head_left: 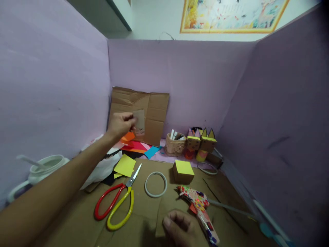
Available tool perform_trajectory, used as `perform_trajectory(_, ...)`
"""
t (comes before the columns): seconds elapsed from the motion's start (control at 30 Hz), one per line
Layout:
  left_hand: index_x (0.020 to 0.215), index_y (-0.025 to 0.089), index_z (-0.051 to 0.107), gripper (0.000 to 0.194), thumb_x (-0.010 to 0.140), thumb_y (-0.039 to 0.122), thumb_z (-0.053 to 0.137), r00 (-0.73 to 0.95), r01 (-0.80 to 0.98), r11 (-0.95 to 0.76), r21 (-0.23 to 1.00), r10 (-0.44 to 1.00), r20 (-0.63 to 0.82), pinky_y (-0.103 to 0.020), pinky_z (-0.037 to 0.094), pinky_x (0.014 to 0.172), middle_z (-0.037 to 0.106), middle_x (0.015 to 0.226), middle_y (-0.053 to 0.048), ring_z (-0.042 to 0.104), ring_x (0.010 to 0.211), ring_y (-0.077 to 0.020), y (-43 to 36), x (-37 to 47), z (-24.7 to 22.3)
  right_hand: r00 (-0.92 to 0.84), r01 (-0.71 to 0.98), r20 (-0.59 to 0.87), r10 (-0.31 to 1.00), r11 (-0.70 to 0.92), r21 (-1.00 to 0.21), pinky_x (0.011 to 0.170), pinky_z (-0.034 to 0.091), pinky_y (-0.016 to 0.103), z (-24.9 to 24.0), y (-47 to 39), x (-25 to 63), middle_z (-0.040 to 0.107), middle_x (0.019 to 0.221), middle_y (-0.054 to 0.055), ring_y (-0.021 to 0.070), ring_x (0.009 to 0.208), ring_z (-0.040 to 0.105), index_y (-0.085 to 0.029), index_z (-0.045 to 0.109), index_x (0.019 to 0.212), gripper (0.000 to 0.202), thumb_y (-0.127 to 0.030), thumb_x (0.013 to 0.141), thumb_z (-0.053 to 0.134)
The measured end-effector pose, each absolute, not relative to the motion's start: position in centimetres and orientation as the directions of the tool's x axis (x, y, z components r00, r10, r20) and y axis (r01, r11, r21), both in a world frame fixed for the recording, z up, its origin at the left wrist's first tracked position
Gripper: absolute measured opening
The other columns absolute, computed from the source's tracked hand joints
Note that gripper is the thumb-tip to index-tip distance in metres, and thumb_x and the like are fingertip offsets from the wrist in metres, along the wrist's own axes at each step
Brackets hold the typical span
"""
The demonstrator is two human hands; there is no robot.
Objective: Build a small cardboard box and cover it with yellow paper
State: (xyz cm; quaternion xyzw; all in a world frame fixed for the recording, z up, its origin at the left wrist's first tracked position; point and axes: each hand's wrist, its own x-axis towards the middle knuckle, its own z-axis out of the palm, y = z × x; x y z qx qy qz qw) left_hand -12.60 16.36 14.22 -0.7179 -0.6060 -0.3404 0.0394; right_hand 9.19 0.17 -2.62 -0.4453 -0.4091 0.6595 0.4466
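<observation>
My left hand point(122, 126) is raised at the back left, its fingers pinching a small greyish card piece point(139, 122) in front of a leaning cardboard sheet point(156, 113). Low in the middle is my right hand point(181, 228), its fingers curled; nothing can be made out in them. Just right of it lies a patterned glue gun point(200, 204). Scissors point(127, 187) with one red and one yellow handle lie partly open on the cardboard surface. Between scissors and glue gun rests a white tape ring point(146, 185). A small cardboard box with a yellow top point(183, 171) stands behind the glue gun.
Yellow paper point(125, 165), white crumpled paper and coloured sheets lie at the left back. A white cup point(46, 168) stands far left. At the back are a basket of pens point(174, 145) and two cardboard figures point(207, 142). Purple panels point(190, 79) enclose the workspace.
</observation>
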Motion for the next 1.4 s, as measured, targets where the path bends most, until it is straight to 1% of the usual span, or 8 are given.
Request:
perform_trajectory(0.17, 0.099, 0.017, 0.068, 0.028, 0.081, 0.008, 0.049, 0.322, 0.546, -0.81, 0.214, 0.438, 0.84, -0.028, 0.052, 0.087, 0.07, 0.108, -0.01, 0.065, 0.099, -0.0185, 6.0, -10.7, 6.1, -0.156, -0.478, -0.147, 0.977, -0.204, -0.854, 0.036, 0.029, 0.016, -1.3, 0.0, 9.6, 0.046, 0.046, -0.008, 0.0038, 0.033, 0.039, -0.017, 0.054, 0.067, 0.04, -0.048, 0.059, 0.078)
perform_trajectory(0.37, 0.108, 0.014, 0.064, 0.037, 0.079, -0.002, 0.047, 0.39, 0.441, -0.865, 0.239, 0.425, 0.817, -0.022, 0.052, 0.087, 0.067, 0.112, -0.015, 0.063, 0.105, -0.0172, 1.7, -9.4, -1.3, -0.238, -0.599, -0.147, 0.96, -0.264, -0.756, 0.05, 0.04, 0.019, -0.7, -0.9, 9.2, 0.051, 0.053, -0.006, 0.0055, 0.046, 0.048, -0.016, 0.056, 0.064, 0.031, -0.034, 0.06, 0.081)
perform_trajectory(0.7, 0.124, 0.023, 0.055, 0.056, 0.077, -0.007, 0.05, 0.388, 0.332, -0.882, 0.335, 0.452, 0.803, -0.026, 0.046, 0.097, 0.055, 0.131, -0.011, 0.053, 0.119, -0.0189, 1.4, -8.0, -1.5, -0.185, -0.499, -0.285, 0.94, -0.34, -0.797, 0.058, 0.051, 0.028, -0.2, -1.1, 8.9, 0.059, 0.057, -0.003, 0.0106, 0.054, 0.056, -0.014, 0.058, 0.056, 0.037, -0.034, 0.043, 0.087)
perform_trajectory(0.8, 0.126, 0.023, 0.053, 0.05, 0.08, 0.003, 0.053, 0.229, 0.315, -0.74, 0.595, 0.667, 0.709, -0.031, 0.048, 0.095, 0.051, 0.136, -0.011, 0.055, 0.117, -0.0218, 0.8, -7.3, -0.8, -0.048, -0.415, -0.238, 0.97, -0.237, -0.878, 0.054, 0.048, 0.025, -0.3, -0.9, 9.0, 0.057, 0.052, -0.004, 0.0094, 0.05, 0.052, -0.015, 0.058, 0.056, 0.036, -0.035, 0.044, 0.085)
perform_trajectory(0.93, 0.112, 0.013, 0.06, 0.036, 0.082, 0.033, 0.057, 0.108, 0.078, -0.157, 0.985, 0.983, 0.148, -0.028, 0.055, 0.062, 0.07, 0.088, -0.01, 0.067, 0.073, -0.0205, 0.5, -6.0, 0.9, 0.105, -0.217, -0.104, 0.989, -0.079, -0.973, 0.051, 0.041, 0.023, -0.1, -0.9, 9.2, 0.057, 0.052, -0.003, 0.0094, 0.051, 0.049, -0.015, 0.058, 0.056, 0.026, -0.031, 0.052, 0.079)
perform_trajectory(1.03, 0.083, 0.011, 0.067, 0.036, 0.075, 0.046, 0.062, 0.244, -0.02, 0.051, 0.999, 0.969, -0.044, -0.027, 0.049, 0.054, 0.063, 0.06, -0.004, 0.061, 0.059, -0.0187, 0.7, -4.9, 1.7, 0.132, -0.133, -0.062, 0.989, -0.044, -0.99, 0.05, 0.04, 0.023, 0.0, -1.0, 9.1, 0.056, 0.051, -0.003, 0.0102, 0.051, 0.05, -0.016, 0.057, 0.057, 0.021, -0.028, 0.055, 0.075)
perform_trajectory(1.2, 0.074, 0.013, 0.065, 0.033, 0.067, 0.045, 0.07, 0.204, -0.037, 0.026, 0.999, 0.979, -0.018, -0.023, 0.043, 0.054, 0.059, 0.06, 0.0, 0.056, 0.061, -0.0154, 0.7, -4.0, 1.5, 0.128, -0.11, -0.066, 0.99, -0.052, -0.993, 0.049, 0.04, 0.022, -0.2, -0.9, 9.0, 0.057, 0.053, -0.003, 0.0097, 0.05, 0.049, -0.016, 0.058, 0.059, 0.023, -0.029, 0.055, 0.075)
perform_trajectory(1.4, 0.08, 0.014, 0.06, 0.038, 0.063, 0.046, 0.072, 0.275, -0.178, 0.267, 0.947, 0.938, -0.212, -0.019, 0.035, 0.042, 0.058, 0.062, 0.0, 0.049, 0.049, -0.0103, 1.1, -4.6, 0.5, -0.126, -0.476, -0.302, 0.945, -0.325, -0.817, 0.05, 0.053, 0.025, 0.1, -0.6, 9.2, 0.059, 0.057, -0.003, 0.0103, 0.049, 0.058, -0.015, 0.059, 0.068, 0.039, -0.045, 0.053, 0.078)
